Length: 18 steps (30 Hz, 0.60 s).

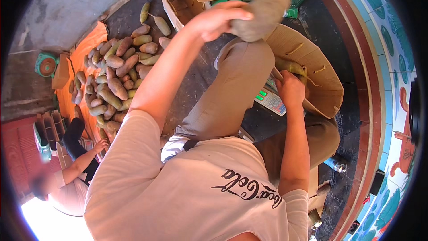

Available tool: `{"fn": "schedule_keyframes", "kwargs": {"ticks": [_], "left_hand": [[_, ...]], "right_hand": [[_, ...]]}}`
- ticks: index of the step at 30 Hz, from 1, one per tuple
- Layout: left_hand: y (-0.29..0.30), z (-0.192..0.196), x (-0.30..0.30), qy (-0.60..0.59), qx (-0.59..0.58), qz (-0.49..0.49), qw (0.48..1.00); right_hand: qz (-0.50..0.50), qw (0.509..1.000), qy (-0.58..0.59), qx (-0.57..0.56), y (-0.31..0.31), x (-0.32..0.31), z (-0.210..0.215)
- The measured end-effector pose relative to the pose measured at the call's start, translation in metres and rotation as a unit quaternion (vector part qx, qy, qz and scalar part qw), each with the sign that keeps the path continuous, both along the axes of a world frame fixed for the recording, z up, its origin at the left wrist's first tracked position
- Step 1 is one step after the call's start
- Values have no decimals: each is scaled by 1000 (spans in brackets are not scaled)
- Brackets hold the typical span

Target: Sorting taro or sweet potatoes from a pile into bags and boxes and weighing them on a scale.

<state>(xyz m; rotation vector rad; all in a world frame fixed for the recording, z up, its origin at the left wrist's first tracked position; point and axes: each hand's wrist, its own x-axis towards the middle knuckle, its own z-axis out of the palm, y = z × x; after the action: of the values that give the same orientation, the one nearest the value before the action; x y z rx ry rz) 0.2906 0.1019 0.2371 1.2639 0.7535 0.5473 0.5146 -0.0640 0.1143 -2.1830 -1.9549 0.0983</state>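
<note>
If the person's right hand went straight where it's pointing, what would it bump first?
Probably the long green tuber lying in the open brown cardboard box just ahead of the right hand, though the depth is hard to judge.

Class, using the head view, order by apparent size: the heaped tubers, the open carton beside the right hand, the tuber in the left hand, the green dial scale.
1. Heaped tubers
2. Open carton beside the right hand
3. Blurred tuber in the left hand
4. Green dial scale
</note>
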Motion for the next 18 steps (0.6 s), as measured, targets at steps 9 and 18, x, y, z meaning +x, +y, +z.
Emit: {"fn": "schedule_keyframes", "kwargs": {"ticks": [9,18], "left_hand": [[-24,-10,94,-44,80,10,996],[10,-71,-70,76,134,250,956]], "right_hand": [[-5,1000,11,6,3,-3,2],[-26,999,-9,-41,5,-9,10]]}}
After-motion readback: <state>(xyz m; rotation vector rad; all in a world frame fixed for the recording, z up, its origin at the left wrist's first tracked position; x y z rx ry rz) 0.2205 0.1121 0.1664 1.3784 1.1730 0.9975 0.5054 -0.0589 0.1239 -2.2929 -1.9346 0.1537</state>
